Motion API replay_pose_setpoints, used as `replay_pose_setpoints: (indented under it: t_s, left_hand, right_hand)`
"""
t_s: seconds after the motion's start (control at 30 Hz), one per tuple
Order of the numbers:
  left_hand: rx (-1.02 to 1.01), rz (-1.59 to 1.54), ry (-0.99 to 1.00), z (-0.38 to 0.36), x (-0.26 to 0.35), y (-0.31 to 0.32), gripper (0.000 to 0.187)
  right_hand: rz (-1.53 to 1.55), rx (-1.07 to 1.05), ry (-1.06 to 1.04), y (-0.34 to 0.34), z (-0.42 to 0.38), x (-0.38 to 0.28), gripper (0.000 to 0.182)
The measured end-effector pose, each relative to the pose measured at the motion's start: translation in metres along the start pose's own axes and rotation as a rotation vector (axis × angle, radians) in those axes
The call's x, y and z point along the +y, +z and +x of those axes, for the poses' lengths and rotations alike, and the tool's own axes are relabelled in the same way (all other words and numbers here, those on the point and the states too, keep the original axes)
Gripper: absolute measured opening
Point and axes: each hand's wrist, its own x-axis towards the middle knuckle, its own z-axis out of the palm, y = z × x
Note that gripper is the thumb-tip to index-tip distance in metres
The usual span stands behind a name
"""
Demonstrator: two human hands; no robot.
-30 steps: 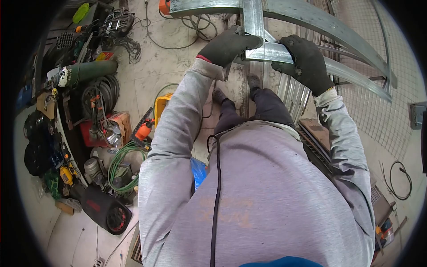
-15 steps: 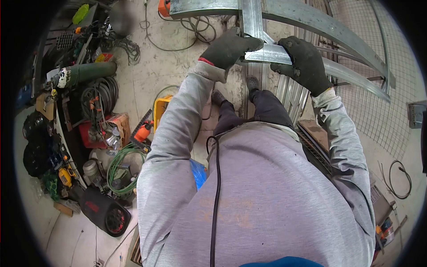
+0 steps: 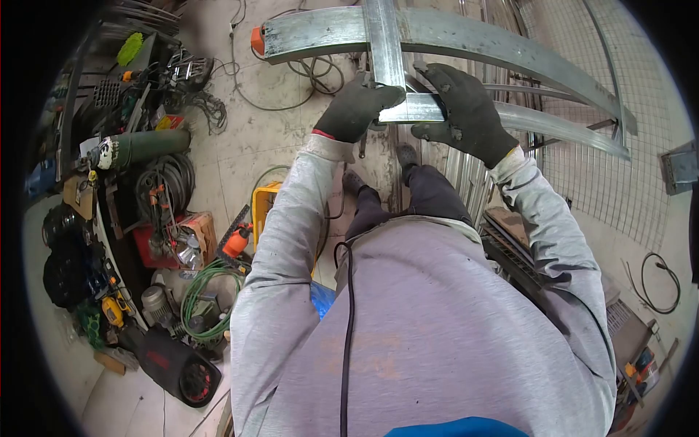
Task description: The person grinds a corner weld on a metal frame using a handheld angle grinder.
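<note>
My left hand [image 3: 359, 105], in a dark work glove, grips the corner where an upright galvanized metal bar [image 3: 384, 51] meets a lower metal bar [image 3: 424, 108]. Its thumb lies across the upright's face; the other fingers are partly hidden. Around the lower bar, just right of that joint, my right hand [image 3: 470, 113] has its fingers above and its thumb below. The lower bar continues beyond this hand as a curved length [image 3: 557, 125]. Farther out, a wide curved metal beam [image 3: 317, 35] passes behind the upright.
Wire mesh [image 3: 582, 182] lies at the right, with long metal profiles [image 3: 466, 171] near my feet. On the left are a green gas cylinder [image 3: 149, 146], a coiled green hose [image 3: 207, 298] and a black speaker [image 3: 175, 364]. A cable [image 3: 313, 76] loops across the floor.
In the view, the metal frame and both hands have shifted left and slightly down. My right hand's fingers have spread somewhat around the lower bar. My left hand stays at the joint.
</note>
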Motion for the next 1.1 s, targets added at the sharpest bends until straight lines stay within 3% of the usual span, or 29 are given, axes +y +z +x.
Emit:
replay_pose_setpoints:
  t_s: [0.07, 0.17, 0.23, 0.27, 0.3, 0.37, 0.43, 0.47, 0.53, 0.7, 0.77, 0.97, 1.03, 1.1]
  left_hand:
    - [0.014, 0.014, -0.009, -0.004, 0.004, -0.001, 0.033]
    - [-0.012, 0.175, 0.09, -0.006, 0.003, -0.009, 0.027]
    - [-0.155, 1.03, 0.59, -0.004, -0.001, -0.02, 0.027]
    - [-0.141, 1.026, 0.584, -0.004, -0.005, -0.019, 0.027]
    - [-0.117, 0.763, 0.325, -0.006, 0.001, -0.011, 0.026]
    - [-0.076, 0.482, 0.075, -0.009, -0.004, -0.014, 0.026]
    - [-0.179, 0.825, 0.514, -0.012, -0.013, -0.023, 0.042]
    - [-0.159, 0.816, 0.51, -0.018, -0.022, -0.019, 0.042]
    - [0.136, -0.708, -0.168, -0.037, -0.006, 0.005, 0.07]
    - [0.203, -0.869, -0.342, -0.056, -0.087, -0.01, 0.087]
    - [0.102, -0.764, -0.365, -0.067, -0.118, -0.009, 0.088]
    - [0.133, -0.861, -0.434, -0.092, -0.146, 0.012, 0.071]
    - [0.158, -0.81, -0.481, -0.096, -0.153, 0.017, 0.054]
    - [0.148, -0.809, -0.496, -0.097, -0.158, 0.023, 0.053]
  right_hand:
    - [0.256, -0.118, -0.019, -0.001, 0.012, -0.005, 0.077]
    - [0.093, -0.09, -0.055, 0.005, 0.008, -0.012, 0.064]
    - [0.134, -0.109, -0.048, 0.008, 0.007, -0.009, 0.061]
    - [0.172, -0.121, -0.031, 0.009, 0.006, -0.008, 0.059]
    - [0.177, -0.131, -0.042, 0.009, 0.007, -0.009, 0.059]
    - [0.198, -0.113, -0.026, 0.009, 0.008, -0.011, 0.059]
    - [0.194, -0.15, -0.034, 0.009, 0.008, -0.009, 0.061]
    - [0.186, -0.171, -0.027, 0.009, 0.008, -0.008, 0.063]
    - [0.197, -0.178, -0.029, 0.009, 0.009, -0.01, 0.063]
    - [0.224, -0.224, 0.028, 0.012, 0.01, -0.011, 0.062]
    - [0.178, -0.191, 0.017, 0.015, 0.01, -0.01, 0.064]
    - [0.157, -0.228, 0.078, 0.013, 0.011, -0.018, 0.065]
    - [0.124, -0.235, 0.056, 0.015, 0.01, -0.017, 0.066]
    - [0.183, -0.223, 0.074, 0.015, 0.009, -0.016, 0.065]
